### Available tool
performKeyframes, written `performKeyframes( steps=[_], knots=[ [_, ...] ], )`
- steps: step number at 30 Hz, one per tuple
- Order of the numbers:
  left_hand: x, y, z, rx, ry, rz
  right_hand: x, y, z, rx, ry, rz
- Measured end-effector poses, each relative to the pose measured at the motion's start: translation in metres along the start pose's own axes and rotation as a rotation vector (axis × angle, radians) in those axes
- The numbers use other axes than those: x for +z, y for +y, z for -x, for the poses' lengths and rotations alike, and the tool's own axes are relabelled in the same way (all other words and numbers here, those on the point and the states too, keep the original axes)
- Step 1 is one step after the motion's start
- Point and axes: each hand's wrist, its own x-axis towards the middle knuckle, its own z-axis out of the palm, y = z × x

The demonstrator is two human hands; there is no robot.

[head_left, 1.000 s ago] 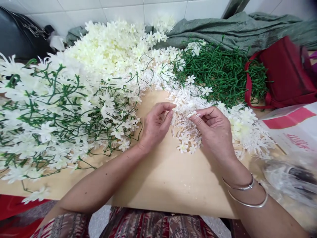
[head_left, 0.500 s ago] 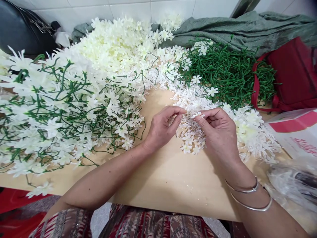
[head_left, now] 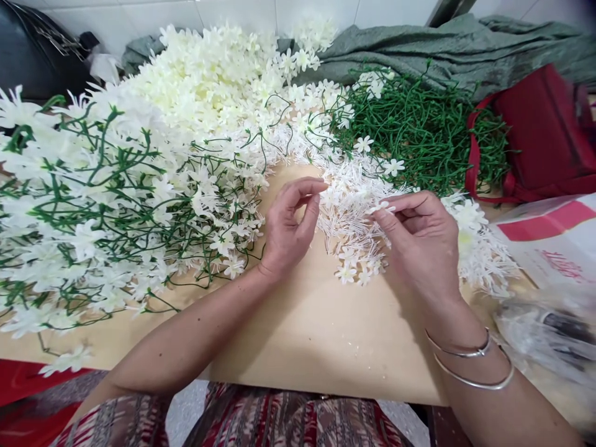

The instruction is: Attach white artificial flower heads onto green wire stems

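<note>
Head view: white floret (head_left: pixel 379 207) in right hand (head_left: pixel 423 248) fingers (head_left: pixel 410 200), red bag (head_left: pixel 544 136) beyond.

A heap of bare green stems (head_left: pixel 419 130) is lying at far right, a red bag (head_left: pixel 544 136) is slumping just beside it (strap (head_left: pixel 474 164) touching the stems), and a grey-green cloth (head_left: pixel 442 49) is bunching against the tiled wall (head_left: pixel 233 7).

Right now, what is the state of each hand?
Left hand: open, holding nothing visible.
Right hand: pinching a small white flower.
</note>
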Motion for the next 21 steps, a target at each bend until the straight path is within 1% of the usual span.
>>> performKeyframes(
  steps=[1,2,3,5,6,7,8,9,10,11,12,13,15,17,19,21],
  knots=[
    [0.000,0.000,0.000,-0.007,0.000,0.007,-0.002,-0.006,0.000,0.013,-0.103,-0.002],
    [0.000,0.001,-0.001,-0.017,-0.003,0.011,-0.005,-0.013,-0.001,0.028,-0.250,-0.020],
    [0.000,0.001,-0.001,-0.030,-0.008,0.011,-0.007,-0.019,-0.001,0.066,-0.490,-0.043],
    [0.000,0.003,-0.001,-0.061,-0.020,0.004,-0.011,-0.028,-0.002,0.134,-1.017,-0.057],
    [0.000,0.003,-0.001,-0.074,-0.025,-0.002,-0.012,-0.030,-0.003,0.158,-1.224,-0.051],
    [0.000,0.004,-0.001,-0.081,-0.027,-0.009,-0.013,-0.031,-0.003,0.169,-1.374,-0.044],
    [0.000,0.004,-0.001,-0.083,-0.030,-0.018,-0.013,-0.030,-0.004,0.176,-1.463,-0.037],
    [0.000,0.004,-0.001,-0.082,-0.035,-0.029,-0.012,-0.028,-0.005,0.182,-1.505,-0.035],
    [-0.001,0.004,0.000,-0.080,-0.046,-0.041,-0.011,-0.025,-0.006,0.193,-1.501,-0.039],
    [-0.001,0.003,0.000,-0.080,-0.064,-0.052,-0.011,-0.021,-0.006,0.208,-1.459,-0.047],
    [-0.001,0.002,0.000,-0.082,-0.083,-0.059,-0.010,-0.016,-0.007,0.219,-1.382,-0.059],
    [-0.001,0.001,0.000,-0.083,-0.102,-0.058,-0.010,-0.012,-0.008,0.227,-1.272,-0.071],
    [-0.001,-0.002,0.000,-0.076,-0.133,-0.044,-0.010,-0.003,-0.011,0.218,-0.992,-0.076],
    [0.002,-0.005,-0.001,-0.041,-0.174,-0.055,-0.009,0.006,-0.014,0.188,-0.721,-0.059],
    [0.005,-0.006,-0.003,0.017,-0.258,-0.110,-0.008,0.014,-0.017,0.128,-0.534,-0.039],
    [0.010,-0.007,-0.004,0.069,-0.360,-0.173,-0.005,0.020,-0.018,0.078,-0.403,-0.020]
  ],
)
